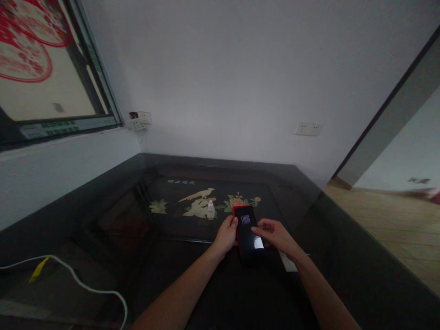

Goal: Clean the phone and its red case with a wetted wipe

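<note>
A black smartphone (246,236) with a red edge or case is held above the dark table, its screen facing up and showing pale characters near the top. My left hand (227,234) grips its left side, thumb along the edge. On the right side, my right hand (273,234) is closed round the edge, its thumb over the screen; some of its fingers are hidden behind the phone. Just beyond my left hand, a small clear dropper bottle (211,211) with a white cap stands upright. Under my right wrist lies a white paper or card (288,262), partly covered.
The glossy black table (165,263) carries a bird-and-flower picture. A white cable (85,287) with a yellow tag (39,269) curves across its left side. Wall sockets (308,129) are at the back, a window (62,91) at left, and wooden floor (378,224) at right.
</note>
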A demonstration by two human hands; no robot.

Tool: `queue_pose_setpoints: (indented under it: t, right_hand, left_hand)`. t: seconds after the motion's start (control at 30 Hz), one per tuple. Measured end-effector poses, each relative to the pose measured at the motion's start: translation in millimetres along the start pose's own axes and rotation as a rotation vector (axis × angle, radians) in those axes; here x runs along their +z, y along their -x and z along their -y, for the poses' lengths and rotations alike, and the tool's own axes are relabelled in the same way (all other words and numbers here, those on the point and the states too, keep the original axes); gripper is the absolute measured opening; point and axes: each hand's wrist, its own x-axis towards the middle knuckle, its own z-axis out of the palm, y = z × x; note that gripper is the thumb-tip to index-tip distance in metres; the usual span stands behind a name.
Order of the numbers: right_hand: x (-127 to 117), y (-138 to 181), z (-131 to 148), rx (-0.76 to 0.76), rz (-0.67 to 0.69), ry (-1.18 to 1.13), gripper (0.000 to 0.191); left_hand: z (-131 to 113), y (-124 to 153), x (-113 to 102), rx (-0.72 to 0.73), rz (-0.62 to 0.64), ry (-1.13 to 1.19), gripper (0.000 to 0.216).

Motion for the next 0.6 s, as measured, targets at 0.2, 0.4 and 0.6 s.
queue_pose_setpoints:
  t: [0.2,0.4,0.6]
  right_hand:
    - [3.8,-1.8,-2.7,0.013,-0.119,-0.013,0.042]
    - [3.3,-5.8,-9.2,0.004,-0.176,-0.048,0.044]
    - [5.3,-3.6,-2.2,-0.174,-0.288,-0.012,0.041]
  left_hand:
    - [0.2,2.4,1.2,-0.005,0.025,0.012,0.029]
    - [2.8,1.5,2.2,0.003,0.038,0.032,0.032]
    - [1.6,-0.5,3.3,0.026,-0.030,0.074,0.030]
